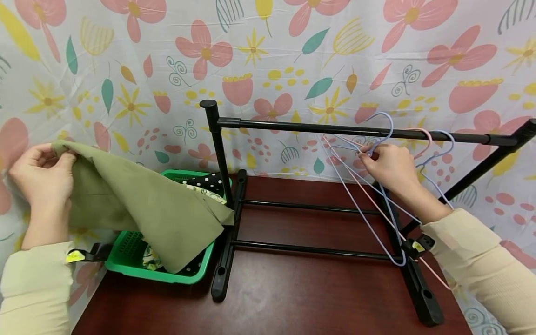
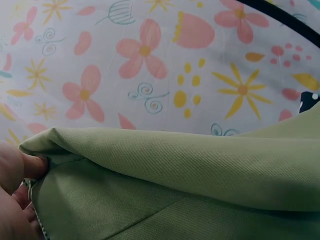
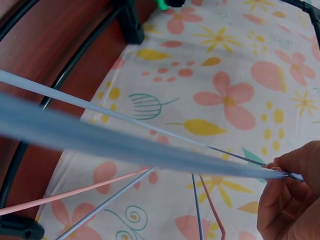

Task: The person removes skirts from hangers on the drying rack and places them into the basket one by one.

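My left hand (image 1: 47, 179) pinches a corner of an olive-green garment (image 1: 155, 200) between thumb and fingers. The garment stretches to the right over a green basket (image 1: 161, 277); a stitched seam shows on it in the left wrist view, but its kind is unclear. On the other side my right hand (image 1: 393, 170) pinches a light blue clothes hanger (image 1: 391, 125) just below its hook, close to the black rail (image 1: 289, 125) of a clothes rack. In the right wrist view that hanger (image 3: 125, 140) runs blurred across the picture from the fingertips.
A pink hanger (image 1: 427, 136) and another blue hanger (image 1: 450, 139) hang further right on the rail. Polka-dot and patterned cloth (image 1: 209, 182) lies in the basket. The rack's foot (image 1: 222, 279) stands beside the basket on a dark red-brown table (image 1: 301, 298). A flowered curtain (image 1: 272, 56) is behind.
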Motion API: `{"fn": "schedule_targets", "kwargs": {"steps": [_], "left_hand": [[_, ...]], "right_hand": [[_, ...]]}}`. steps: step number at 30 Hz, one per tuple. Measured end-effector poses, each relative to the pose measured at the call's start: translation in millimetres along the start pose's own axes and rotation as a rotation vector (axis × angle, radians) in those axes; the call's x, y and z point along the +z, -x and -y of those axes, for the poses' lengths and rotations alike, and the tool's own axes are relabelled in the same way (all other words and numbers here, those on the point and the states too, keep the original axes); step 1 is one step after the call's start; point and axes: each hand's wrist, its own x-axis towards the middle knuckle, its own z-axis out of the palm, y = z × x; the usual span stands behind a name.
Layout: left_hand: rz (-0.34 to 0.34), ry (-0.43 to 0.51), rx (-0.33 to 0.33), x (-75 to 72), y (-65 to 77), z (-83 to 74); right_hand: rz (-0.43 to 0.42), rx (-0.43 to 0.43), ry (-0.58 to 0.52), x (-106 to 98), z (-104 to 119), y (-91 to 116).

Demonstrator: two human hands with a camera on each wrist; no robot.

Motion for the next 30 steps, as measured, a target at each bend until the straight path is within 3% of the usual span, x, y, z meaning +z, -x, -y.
{"fn": "schedule_targets", "kwargs": {"steps": [5, 10, 13, 16, 20, 30], "left_hand": [[-0.020, -0.079, 0.022, -8.6, -3.4, -1.7], [0.014, -0.214, 0.031, -11.9, -2.6, 3.8], [0.066, -0.354, 0.077, -10.2, 3.4, 9.7], [0.139, -0.468, 0.184, -7.4, 12.5, 17.8], [0.245, -0.552, 0.305, -4.7, 27.4, 29.5], [0.439, -0.675, 0.389, -1.1, 56.8, 56.9]], "right_hand": [[-0.018, -0.027, -0.015, 0.0, -0.8, -0.2], [-0.011, -0.013, -0.011, 0.6, -1.8, 0.6], [-0.003, -0.006, -0.011, 2.4, -2.9, 1.1], [0.001, -0.002, -0.006, 4.8, -4.2, 1.7], [-0.004, 0.003, -0.005, 7.5, -6.3, 2.3], [0.005, 0.023, -0.022, 6.6, -9.7, 3.6]]}}
